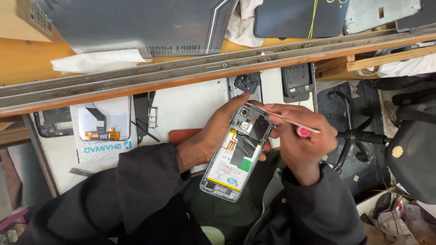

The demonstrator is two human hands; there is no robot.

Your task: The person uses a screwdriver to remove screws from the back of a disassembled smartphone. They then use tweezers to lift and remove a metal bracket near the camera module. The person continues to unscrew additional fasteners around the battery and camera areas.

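Observation:
An opened smartphone point(234, 159) with its back cover off shows a white battery, a black cover plate and camera modules. My left hand point(213, 134) cradles it from underneath, fingers wrapped around its top end. My right hand point(299, 140) grips a thin metal tool with a pink end point(303, 131). The tool's tip rests near the camera area at the phone's top. Both arms wear dark sleeves.
A white work surface point(190, 106) holds a phone back cover point(247, 84), a dark frame part point(297, 79), a screen in white packaging point(103, 122) and another frame point(53, 122). A wooden shelf with metal rails point(181, 75) crosses above. An office chair base point(359, 136) stands right.

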